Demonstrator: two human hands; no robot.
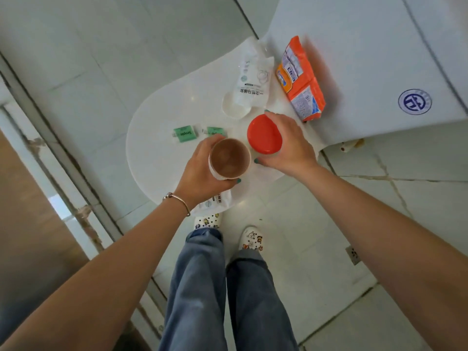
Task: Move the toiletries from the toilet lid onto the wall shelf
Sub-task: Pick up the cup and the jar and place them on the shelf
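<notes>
I look down on a white toilet lid (157, 158). My left hand (202, 173) grips a paper cup (229, 159) with a brown inside, held upright over the lid's front. My right hand (288, 143) is wrapped around a round container with a red lid (262, 135) standing on the toilet lid. Two small green sachets (186, 134) lie to the left. A clear plastic packet with printed text (253, 82) and a small white dish (234, 106) lie further back. An orange pack (301, 79) rests by the tank. Another white packet (215, 200) shows under my left wrist.
The white toilet tank (367, 59) with a blue round logo stands at the upper right. Pale tiled floor surrounds the toilet. A door frame and threshold (63, 173) run along the left. My legs in jeans and white clogs stand at the lid's front.
</notes>
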